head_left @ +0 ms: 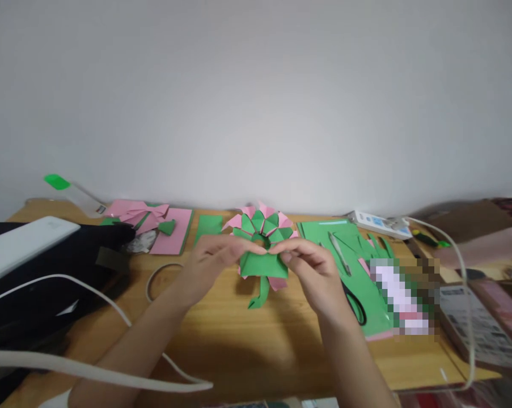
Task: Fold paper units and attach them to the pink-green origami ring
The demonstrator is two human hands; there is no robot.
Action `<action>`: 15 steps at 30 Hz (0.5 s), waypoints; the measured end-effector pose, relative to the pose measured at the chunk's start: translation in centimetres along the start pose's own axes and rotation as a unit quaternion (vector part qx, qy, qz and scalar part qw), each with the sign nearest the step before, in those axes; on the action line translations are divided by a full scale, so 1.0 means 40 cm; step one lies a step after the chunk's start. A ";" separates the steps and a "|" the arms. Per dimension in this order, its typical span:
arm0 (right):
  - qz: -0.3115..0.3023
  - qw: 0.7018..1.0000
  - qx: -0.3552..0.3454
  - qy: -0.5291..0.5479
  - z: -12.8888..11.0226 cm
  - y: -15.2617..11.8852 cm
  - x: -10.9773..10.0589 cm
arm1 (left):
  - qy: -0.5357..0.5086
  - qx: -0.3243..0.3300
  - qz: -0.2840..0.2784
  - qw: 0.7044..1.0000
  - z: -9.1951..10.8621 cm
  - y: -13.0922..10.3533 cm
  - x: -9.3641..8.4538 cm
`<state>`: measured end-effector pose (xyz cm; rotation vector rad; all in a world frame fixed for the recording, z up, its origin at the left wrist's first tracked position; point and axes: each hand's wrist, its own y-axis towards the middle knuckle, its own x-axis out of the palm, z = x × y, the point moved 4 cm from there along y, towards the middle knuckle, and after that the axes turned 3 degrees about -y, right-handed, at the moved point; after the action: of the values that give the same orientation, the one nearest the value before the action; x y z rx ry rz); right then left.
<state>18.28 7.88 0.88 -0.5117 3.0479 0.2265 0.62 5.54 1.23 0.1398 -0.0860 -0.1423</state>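
Note:
Both hands pinch the top edge of a small green paper piece (264,265) at the middle of the view. My left hand (221,252) is closed on its left side, and my right hand (309,260) is closed on its right side. Their index fingertips nearly meet at the top edge. Right behind the piece lies a round pink and green folded-paper flower (259,221), its lower part partly hidden by the green piece. A curled green paper strip (261,294) sticks out below.
Green sheets (319,229) with a pen (339,253) and black scissor handles (355,306) lie right. At left are pink sheets (181,224) with paper bows, a white power bank (28,246) on dark cloth, and white cables. A power strip (381,224) stands at the back right.

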 end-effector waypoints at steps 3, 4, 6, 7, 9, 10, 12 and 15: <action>0.004 1.000 -0.007 0.009 -0.011 0.019 0.014 | 0.059 -0.002 0.034 0.998 0.007 0.007 -0.001; 0.002 1.000 -0.009 0.020 -0.013 0.024 0.020 | 0.067 -0.006 0.047 0.997 0.007 0.008 -0.001; -0.002 0.999 -0.003 0.039 -0.014 0.035 0.030 | 0.080 -0.012 0.071 0.994 0.008 0.008 -0.004; -0.003 0.999 0.005 0.042 -0.013 0.040 0.035 | 0.087 -0.012 0.084 0.993 0.009 0.008 -0.008; 0.001 0.999 0.026 0.038 -0.008 0.049 0.042 | 0.101 -0.012 0.101 0.990 0.009 0.008 -0.016; 0.003 0.999 0.036 0.035 -0.005 0.052 0.045 | 0.106 -0.014 0.102 0.989 0.009 0.009 -0.020; 0.000 0.998 0.044 0.039 -0.001 0.059 0.054 | 0.106 -0.018 0.092 0.990 0.006 0.011 -0.027; -0.008 0.997 0.048 0.053 0.006 0.065 0.066 | 0.106 -0.019 0.078 0.991 0.003 0.015 -0.035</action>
<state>14.95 9.51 0.82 -0.5577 3.1358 0.0525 -0.70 6.32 1.34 0.1088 0.1175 0.0272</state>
